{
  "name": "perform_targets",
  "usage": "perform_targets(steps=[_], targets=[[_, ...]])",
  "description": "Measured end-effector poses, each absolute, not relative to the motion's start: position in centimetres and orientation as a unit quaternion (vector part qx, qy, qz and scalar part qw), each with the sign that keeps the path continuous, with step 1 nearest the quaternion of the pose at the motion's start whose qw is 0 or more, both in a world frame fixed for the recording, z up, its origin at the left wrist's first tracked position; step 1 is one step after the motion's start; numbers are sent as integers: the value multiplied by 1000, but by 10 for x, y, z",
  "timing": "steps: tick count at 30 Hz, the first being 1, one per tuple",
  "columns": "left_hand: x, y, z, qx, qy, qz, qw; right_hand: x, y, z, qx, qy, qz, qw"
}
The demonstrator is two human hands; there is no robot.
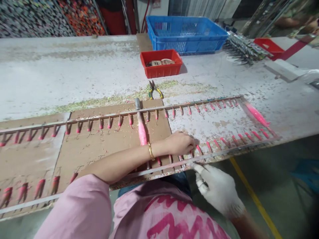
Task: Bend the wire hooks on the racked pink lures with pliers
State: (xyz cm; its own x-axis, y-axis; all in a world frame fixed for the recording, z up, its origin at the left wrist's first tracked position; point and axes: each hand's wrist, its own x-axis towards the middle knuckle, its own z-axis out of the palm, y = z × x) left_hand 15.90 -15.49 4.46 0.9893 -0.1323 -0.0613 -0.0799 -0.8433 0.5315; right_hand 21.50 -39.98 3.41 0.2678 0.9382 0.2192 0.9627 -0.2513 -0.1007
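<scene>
A long rack with two thin rails lies along the table edge, with rows of small pink-tipped pieces pointing inward; some end in thin wire hooks. My left hand, bare and with a gold bracelet at the wrist, reaches over the near rail. Its fingers are closed around one pink-tipped piece, mostly hidden under them. Across the same rail, on its outer side, my right hand wears a white glove. Its fingers are curled and pressed together at the rail; anything between them is hidden. Pink-wrapped crossbars join the rails.
Beyond the rack lie pliers with yellow-green handles. A red tray with pieces in it stands before a blue crate. Cardboard lies under the rack. Flakes litter the table. A person's arm shows at far right.
</scene>
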Motion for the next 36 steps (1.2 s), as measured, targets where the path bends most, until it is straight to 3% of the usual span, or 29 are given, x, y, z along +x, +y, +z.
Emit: perform_targets(steps=[21,28,36], targets=[[151,-150,49,958,-74,-47,274,220,-405,28,-815,-567,-76,95],[130,-130,52,991,-10,-9,131,215,-412,27,-802,-577,-15,153],[125,-133,54,960,-102,-84,245,196,-400,30,-778,-609,24,153]])
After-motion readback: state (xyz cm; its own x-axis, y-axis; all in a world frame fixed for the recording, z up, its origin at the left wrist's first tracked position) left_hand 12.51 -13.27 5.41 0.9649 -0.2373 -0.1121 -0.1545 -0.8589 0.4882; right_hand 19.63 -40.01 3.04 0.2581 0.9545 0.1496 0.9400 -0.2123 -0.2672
